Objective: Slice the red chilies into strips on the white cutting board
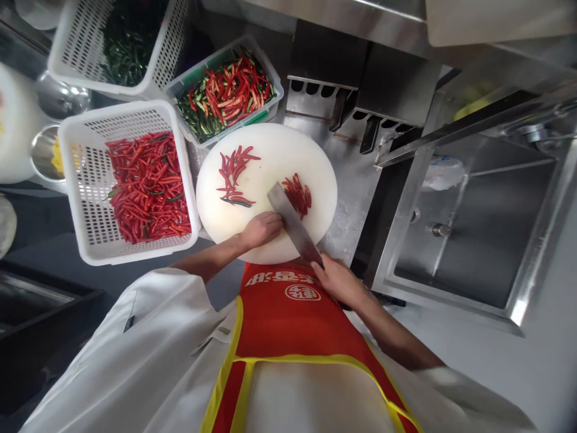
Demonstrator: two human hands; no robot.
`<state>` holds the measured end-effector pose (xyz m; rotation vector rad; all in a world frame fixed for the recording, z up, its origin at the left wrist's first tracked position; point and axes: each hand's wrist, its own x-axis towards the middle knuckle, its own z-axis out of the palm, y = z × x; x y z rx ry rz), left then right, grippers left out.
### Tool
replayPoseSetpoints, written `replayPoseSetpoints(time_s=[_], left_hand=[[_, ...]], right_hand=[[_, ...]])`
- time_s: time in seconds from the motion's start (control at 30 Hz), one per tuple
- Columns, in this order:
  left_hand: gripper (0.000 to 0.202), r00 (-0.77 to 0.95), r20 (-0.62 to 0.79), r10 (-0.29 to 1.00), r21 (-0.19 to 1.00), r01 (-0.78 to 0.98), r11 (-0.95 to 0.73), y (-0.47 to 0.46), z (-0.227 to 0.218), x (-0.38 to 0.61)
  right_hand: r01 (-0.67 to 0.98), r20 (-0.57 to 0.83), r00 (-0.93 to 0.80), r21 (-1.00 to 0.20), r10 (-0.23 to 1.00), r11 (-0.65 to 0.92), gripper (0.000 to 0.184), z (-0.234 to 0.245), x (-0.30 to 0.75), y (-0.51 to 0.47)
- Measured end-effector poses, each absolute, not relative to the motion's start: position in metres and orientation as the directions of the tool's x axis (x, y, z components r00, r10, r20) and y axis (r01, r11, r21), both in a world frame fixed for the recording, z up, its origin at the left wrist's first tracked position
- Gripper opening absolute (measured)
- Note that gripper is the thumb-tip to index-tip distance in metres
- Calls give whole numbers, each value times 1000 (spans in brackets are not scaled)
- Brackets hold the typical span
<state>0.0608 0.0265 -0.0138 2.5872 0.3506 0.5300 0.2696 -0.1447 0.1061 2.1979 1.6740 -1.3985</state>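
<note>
My right hand (337, 278) is closed round the dark handle of a cleaver (295, 227), whose broad blade slants over a round white cutting board (315, 147). Just left of the blade, my left hand (264, 230) rests on the board with its fingers curled together, their tips close to the steel. Whatever is under those fingers is hidden. To the right of the blade lies a small heap of cut red chillies (297, 195). Whole red chillies (235, 165) are spread on the board's upper left, with one dark green chilli (237, 202) among them.
Left of the board stands a white basket (85, 234) of red chillies. Behind are a plastic tub (277, 90) of sliced red and green chillies and another white basket (74, 66) holding greens. A knife rack (327, 90) is at the back, a steel sink (460, 240) at right.
</note>
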Motion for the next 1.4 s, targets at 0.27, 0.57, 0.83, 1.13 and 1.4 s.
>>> replayPoseSetpoints(time_s=[0.27,0.57,0.83,1.13,1.4], left_hand=[[18,808,258,530,490,364,-792,40,7,32],[25,699,83,710,341,650,-680,72,25,-9],[31,875,90,476,431,396,-811,17,16,51],[23,851,1,525,367,489,-792,43,24,48],[21,878,29,478,352,438,-827,71,47,34]], right_hand=[[660,-569,67,-591,819,-464,21,90,273,-130],[698,-594,-101,-614,798,-369,31,101,299,-176],[742,-574,64,-520,817,-423,28,101,289,-168],[689,-593,115,-531,797,-494,30,109,293,-180],[630,-594,134,-566,793,-531,33,107,287,-179]])
